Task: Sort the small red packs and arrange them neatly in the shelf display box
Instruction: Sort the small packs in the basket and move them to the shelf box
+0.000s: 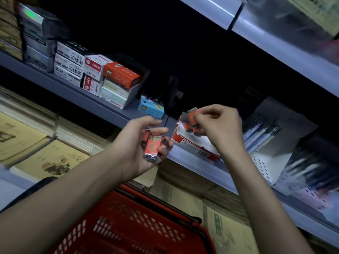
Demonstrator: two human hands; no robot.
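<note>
Red pack [193,117] pinched in right hand [221,128] just above display box [185,143]; spare packs [153,146] clutched in left hand [131,145] beside box. Probably light, stiff, slick; best pinched by narrow edges.

Red packs [153,146], open display box [194,145]
Some are lying inside it; several are resting in the left grip [133,143]; the right grip [220,125] is pinching one just above.

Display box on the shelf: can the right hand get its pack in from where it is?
Probably yes. The right hand pinches a red pack just over the display box, whose top is open, with nothing between; the left hand holds its packs off to one side.
</note>
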